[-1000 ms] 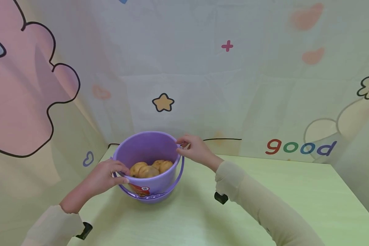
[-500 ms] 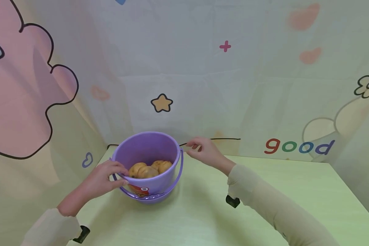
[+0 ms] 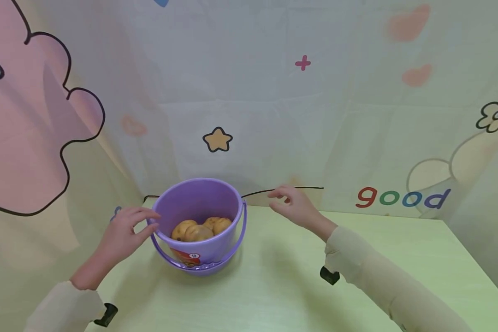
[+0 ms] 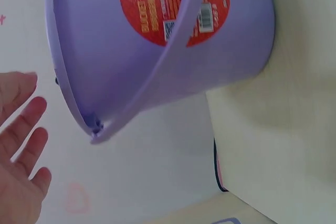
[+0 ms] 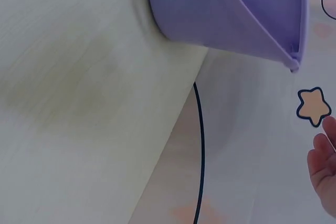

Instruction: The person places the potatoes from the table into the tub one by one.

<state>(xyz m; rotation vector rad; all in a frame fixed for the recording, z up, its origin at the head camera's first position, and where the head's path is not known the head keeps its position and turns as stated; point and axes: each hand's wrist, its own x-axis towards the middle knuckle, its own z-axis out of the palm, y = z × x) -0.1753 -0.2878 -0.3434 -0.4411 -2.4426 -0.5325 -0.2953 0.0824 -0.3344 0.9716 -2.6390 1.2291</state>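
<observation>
A purple plastic bucket (image 3: 220, 246) stands upright on the table, with several potatoes (image 3: 198, 233) inside. Its purple handle (image 3: 241, 235) hangs down across the front, and a red round label (image 4: 152, 3) shows on its side. My left hand (image 3: 126, 228) hovers at the bucket's left rim, fingers loosely bent and holding nothing. In the left wrist view the fingers (image 4: 32, 145) stand apart from the rim. To the right of the bucket my right hand (image 3: 296, 206) is in the air, relaxed, with nothing in it.
The pale green table (image 3: 357, 263) stretches to the right and front. A printed cloth backdrop (image 3: 265, 129) with a star and coloured letters rises behind the bucket and along both sides. Dark wrist devices (image 3: 329, 275) sit below the sleeves.
My right hand has let go of the bucket's right rim and moved right. The left hand has released the left rim and lifted slightly up and left. The bucket stays put.
</observation>
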